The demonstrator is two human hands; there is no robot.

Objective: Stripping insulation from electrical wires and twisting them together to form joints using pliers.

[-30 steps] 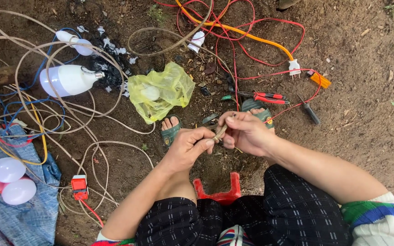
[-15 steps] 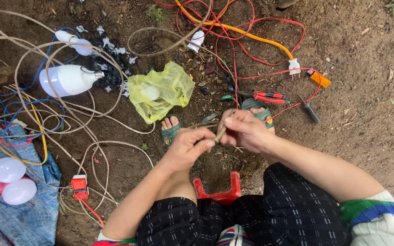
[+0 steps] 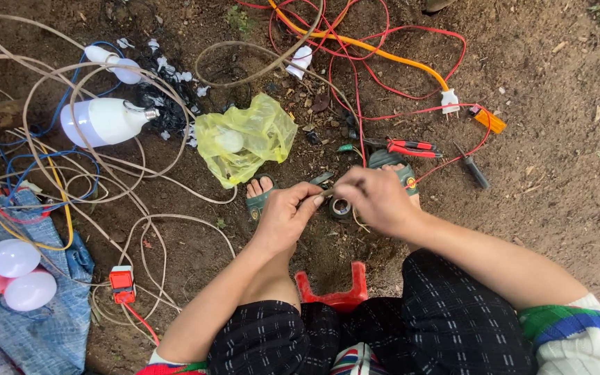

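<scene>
My left hand (image 3: 285, 217) and my right hand (image 3: 375, 199) meet above the dirt between my sandalled feet. Both pinch the end of a thin beige wire (image 3: 326, 194) with their fingertips. A small roll of black tape (image 3: 340, 207) lies on the ground just under the hands. What the right palm covers is hidden. I sit on a low red stool (image 3: 333, 295).
A yellow plastic bag (image 3: 248, 135) with a bulb in it lies ahead. Red-handled pliers (image 3: 411, 147) and a screwdriver (image 3: 473, 169) lie to the right. Tangled beige, red and orange cables, a large white bulb (image 3: 102, 121), a red switch (image 3: 122, 285) and bulbs on blue cloth (image 3: 12, 267) fill the left.
Both hands stay together on the wire. The piece between the fingertips has turned from steeply tilted to nearly level.
</scene>
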